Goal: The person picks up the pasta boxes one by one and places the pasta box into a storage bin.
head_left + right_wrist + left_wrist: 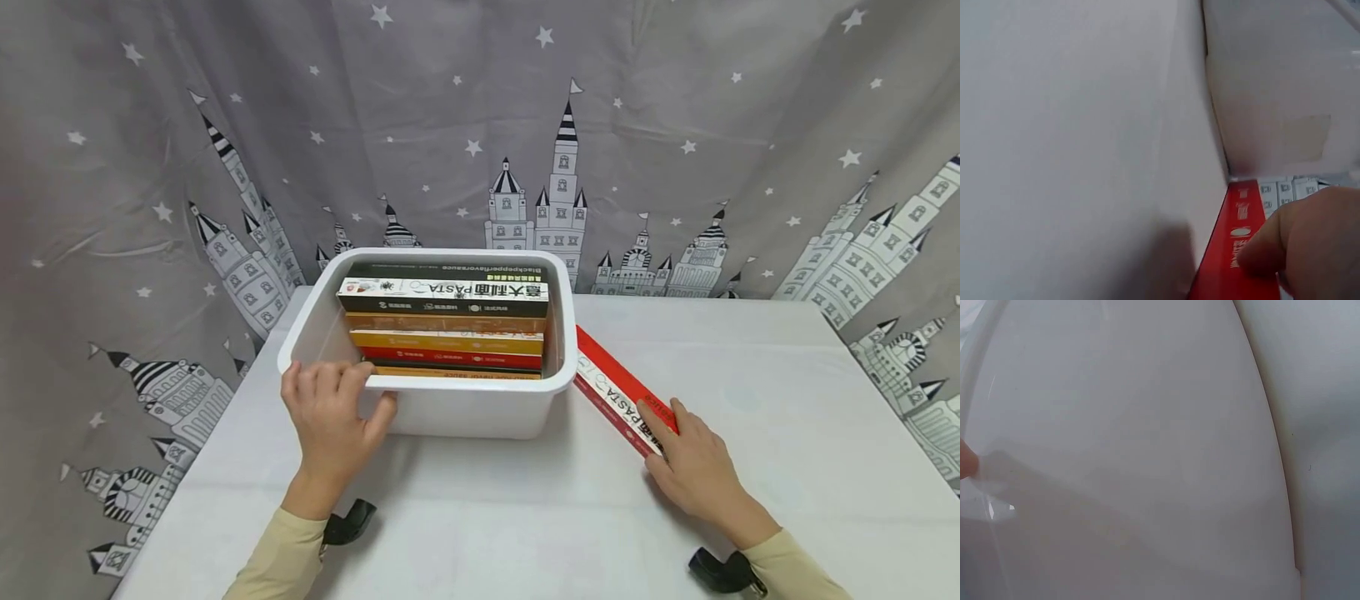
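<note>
A white plastic bin (465, 412) holds several pasta boxes (450, 322) standing on edge in a row, with black, orange, yellow and red sides. My left hand (330, 408) grips the bin's front rim near its left corner, fingers over the edge and thumb on the outside. In the left wrist view the bin's wall (1135, 437) fills most of the frame. To the bin's right, a red and white pasta box (611, 398) lies slantwise on the table. My right hand (693, 462) pinches its near end, the thumb against the red side (1241, 212).
A white cloth covers the table (480, 517). Behind it hangs a grey curtain (420, 108) printed with castles and stars. Black camera mounts (348, 522) stick out from both wrists, close above the table. The held box's far end reaches the bin's right side.
</note>
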The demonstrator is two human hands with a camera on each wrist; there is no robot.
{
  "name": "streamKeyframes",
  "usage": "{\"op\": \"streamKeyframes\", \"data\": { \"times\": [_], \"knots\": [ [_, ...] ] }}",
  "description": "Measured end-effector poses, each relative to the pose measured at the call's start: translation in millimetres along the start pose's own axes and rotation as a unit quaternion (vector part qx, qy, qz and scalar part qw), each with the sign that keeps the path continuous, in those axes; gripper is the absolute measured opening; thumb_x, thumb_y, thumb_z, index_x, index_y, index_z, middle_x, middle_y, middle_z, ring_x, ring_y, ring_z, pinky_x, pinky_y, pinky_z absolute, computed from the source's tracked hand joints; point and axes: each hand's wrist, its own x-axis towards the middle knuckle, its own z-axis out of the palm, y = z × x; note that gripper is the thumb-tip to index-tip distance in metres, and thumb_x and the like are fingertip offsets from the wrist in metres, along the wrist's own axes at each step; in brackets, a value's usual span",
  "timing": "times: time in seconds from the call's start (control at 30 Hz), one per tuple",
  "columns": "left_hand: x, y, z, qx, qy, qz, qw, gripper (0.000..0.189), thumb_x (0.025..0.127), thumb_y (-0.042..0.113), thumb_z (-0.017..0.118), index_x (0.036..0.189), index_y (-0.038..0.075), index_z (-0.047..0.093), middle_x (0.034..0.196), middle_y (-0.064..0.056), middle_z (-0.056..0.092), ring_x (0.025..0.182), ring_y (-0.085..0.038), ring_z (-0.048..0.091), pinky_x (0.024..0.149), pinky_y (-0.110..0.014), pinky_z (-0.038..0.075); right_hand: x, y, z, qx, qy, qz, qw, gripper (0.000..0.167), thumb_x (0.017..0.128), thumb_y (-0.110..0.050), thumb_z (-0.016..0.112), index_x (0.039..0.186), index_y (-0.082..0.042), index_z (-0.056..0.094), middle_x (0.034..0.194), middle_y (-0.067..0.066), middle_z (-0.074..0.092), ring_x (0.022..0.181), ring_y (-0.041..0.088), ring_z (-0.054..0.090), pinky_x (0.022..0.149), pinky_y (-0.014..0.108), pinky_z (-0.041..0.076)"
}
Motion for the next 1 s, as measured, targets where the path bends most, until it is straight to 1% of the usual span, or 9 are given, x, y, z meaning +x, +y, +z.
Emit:
{"op": "streamKeyframes", "data": {
  "times": [0.07, 0.2, 0.27, 0.33, 0.47, 0.6, 0.8, 1.0],
  "knots": [
    [-0.1, -0.5, 0.1, -0.001, 0.004, 0.001, 1.0, 0.032, 0.08, 0.028, 0.055, 0.095, 0.001, 0.063, 0.084, -0.018, 0.054, 0.09, -0.04, 0.045, 0.1, -0.07, 0.026, -1.0, 3, 1, -0.011, -0.009, 0.012, 0.9998, 0.064, 0.088, -0.019, 0.053, 0.152, -0.012, 0.047, 0.148, 0.037, 0.04, 0.124, 0.054, 0.051, 0.091, 0.069, 0.044],
    [-0.6, -0.9, 0.5, -0.004, 0.006, 0.001, 1.0, 0.031, 0.08, 0.028, 0.055, 0.095, 0.001, 0.063, 0.084, -0.018, 0.054, 0.09, -0.04, 0.045, 0.1, -0.07, 0.026, -1.1, 7, 5, -0.03, -0.022, 0.032, 0.9988, 0.065, 0.093, -0.033, 0.06, 0.153, -0.015, 0.045, 0.149, 0.036, 0.039, 0.122, 0.055, 0.051, 0.09, 0.069, 0.043],
    [-0.9, -1.2, 0.8, -0.005, 0.006, 0.001, 1.0, 0.031, 0.08, 0.028, 0.055, 0.095, 0.001, 0.063, 0.084, -0.018, 0.054, 0.09, -0.04, 0.045, 0.1, -0.07, 0.026, -0.7, 8, 7, -0.042, -0.022, 0.036, 0.9982, 0.069, 0.092, -0.04, 0.065, 0.153, -0.016, 0.046, 0.147, 0.037, 0.04, 0.119, 0.055, 0.052, 0.088, 0.068, 0.044],
    [-1.0, -1.3, 0.8, -0.004, 0.005, 0.002, 1.0, 0.031, 0.081, 0.028, 0.055, 0.095, 0.001, 0.063, 0.084, -0.018, 0.054, 0.09, -0.04, 0.045, 0.1, -0.07, 0.026, -0.3, 8, 8, -0.054, -0.018, 0.037, 0.9977, 0.072, 0.09, -0.044, 0.068, 0.153, -0.016, 0.047, 0.144, 0.037, 0.043, 0.113, 0.055, 0.054, 0.084, 0.066, 0.046],
    [-0.6, -1.2, 0.8, -0.005, 0.004, 0.003, 1.0, 0.031, 0.081, 0.027, 0.055, 0.095, 0.001, 0.063, 0.084, -0.018, 0.054, 0.09, -0.04, 0.045, 0.101, -0.07, 0.025, -0.1, 8, 9, -0.067, -0.007, 0.04, 0.9969, 0.071, 0.089, -0.043, 0.071, 0.151, -0.018, 0.048, 0.133, 0.035, 0.05, 0.103, 0.051, 0.056, 0.077, 0.062, 0.048],
    [-0.2, -0.7, 1.1, -0.004, 0.005, 0.005, 1.0, 0.031, 0.081, 0.027, 0.055, 0.095, 0.001, 0.063, 0.084, -0.018, 0.054, 0.09, -0.04, 0.044, 0.101, -0.07, 0.025, 0.5, 9, 7, -0.063, -0.008, 0.038, 0.9972, 0.071, 0.089, -0.04, 0.071, 0.151, -0.017, 0.048, 0.128, 0.036, 0.052, 0.1, 0.049, 0.055, 0.077, 0.062, 0.048],
    [-0.6, -0.9, 1.4, -0.003, 0.0, 0.004, 1.0, 0.031, 0.081, 0.027, 0.055, 0.095, 0.001, 0.063, 0.084, -0.018, 0.054, 0.091, -0.04, 0.045, 0.101, -0.07, 0.025, -3.6, 13, 1, -0.048, -0.013, 0.022, 0.9985, 0.072, 0.086, -0.037, 0.074, 0.15, -0.014, 0.05, 0.129, 0.035, 0.052, 0.099, 0.047, 0.057, 0.08, 0.062, 0.049],
    [0.0, -0.8, 0.9, -0.004, 0.003, 0.002, 1.0, 0.031, 0.081, 0.028, 0.055, 0.095, 0.001, 0.062, 0.084, -0.018, 0.054, 0.091, -0.04, 0.045, 0.101, -0.07, 0.025, -11.3, 19, -3, -0.049, -0.019, 0.016, 0.9985, 0.073, 0.087, -0.038, 0.073, 0.152, -0.016, 0.048, 0.129, 0.033, 0.052, 0.099, 0.044, 0.057, 0.079, 0.06, 0.048]
  ]
}}
